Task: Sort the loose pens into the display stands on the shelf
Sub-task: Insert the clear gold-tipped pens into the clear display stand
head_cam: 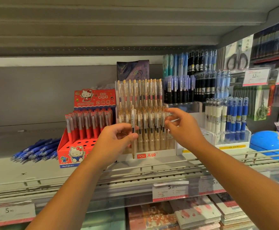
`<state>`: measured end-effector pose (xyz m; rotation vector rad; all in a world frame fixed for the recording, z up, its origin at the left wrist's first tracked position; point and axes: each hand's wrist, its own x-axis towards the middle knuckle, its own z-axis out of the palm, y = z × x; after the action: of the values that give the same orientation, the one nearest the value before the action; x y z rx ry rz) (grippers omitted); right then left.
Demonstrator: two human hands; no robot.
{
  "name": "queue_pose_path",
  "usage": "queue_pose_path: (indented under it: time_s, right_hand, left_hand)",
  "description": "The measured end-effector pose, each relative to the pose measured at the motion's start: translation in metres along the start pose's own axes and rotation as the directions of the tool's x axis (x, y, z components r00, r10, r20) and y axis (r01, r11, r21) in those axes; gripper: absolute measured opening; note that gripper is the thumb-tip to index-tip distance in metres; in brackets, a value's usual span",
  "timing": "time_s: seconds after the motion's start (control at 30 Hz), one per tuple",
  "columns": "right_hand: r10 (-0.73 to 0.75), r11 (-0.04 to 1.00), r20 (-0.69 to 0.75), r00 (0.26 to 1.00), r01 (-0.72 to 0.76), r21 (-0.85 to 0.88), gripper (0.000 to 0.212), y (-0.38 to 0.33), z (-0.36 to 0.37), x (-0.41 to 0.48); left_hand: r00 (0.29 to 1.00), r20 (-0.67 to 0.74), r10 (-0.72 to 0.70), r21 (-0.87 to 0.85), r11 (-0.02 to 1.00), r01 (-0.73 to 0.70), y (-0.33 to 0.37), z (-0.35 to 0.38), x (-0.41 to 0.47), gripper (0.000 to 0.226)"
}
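My left grip (117, 140) covers a short stretch of the pen (132, 118) it holds. The fingertips (169, 112) of my right grip (183, 130) blur against the front row of the clear stand (162, 154), so I cannot tell whether they pinch anything. The blue globe (266, 143) is cut by the right edge, and the small print on the price tags (170, 190) is unreadable.

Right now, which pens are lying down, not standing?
The dark blue pens left of the red Hello Kitty stand: they lie loose on the shelf; others stand upright.
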<state>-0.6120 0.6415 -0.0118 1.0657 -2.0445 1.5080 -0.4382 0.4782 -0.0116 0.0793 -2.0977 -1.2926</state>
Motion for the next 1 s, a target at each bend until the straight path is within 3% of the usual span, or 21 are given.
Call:
queue_pose_path:
  time_s: [0.17, 0.33, 0.6, 0.8, 1.0]
  right_hand:
    - [-0.074, 0.99, -0.105, 0.992, 0.085, 0.111, 0.022, -0.015, -0.009, -0.007]
    - [-0.132, 0.934, 0.087, 0.987, 0.094, 0.345, 0.021, -0.044, -0.01, -0.017]
    - [-0.07, 0.907, 0.011, 0.997, 0.059, 0.417, 0.018, -0.052, -0.015, -0.015]
    - [0.018, 0.879, -0.126, 0.992, 0.045, 0.475, 0.026, -0.044, -0.03, -0.003]
    - [0.018, 0.942, -0.201, 0.979, 0.05, 0.331, 0.021, -0.024, -0.034, 0.008]
  left_hand:
    - [0.999, -0.023, 0.037, 0.06, 0.998, -0.036, 0.001, 0.001, 0.0, 0.013]
    - [0.982, 0.014, 0.186, 0.293, 0.939, -0.182, 0.013, 0.018, 0.004, 0.006]
    - [0.928, 0.143, 0.344, 0.5, 0.784, -0.368, 0.035, 0.046, 0.015, 0.013]
    - [0.821, 0.245, 0.516, 0.797, 0.375, -0.473, 0.035, 0.04, 0.032, 0.069]
    - [0.893, 0.248, 0.377, 0.915, 0.212, -0.344, 0.021, 0.041, 0.057, 0.094]
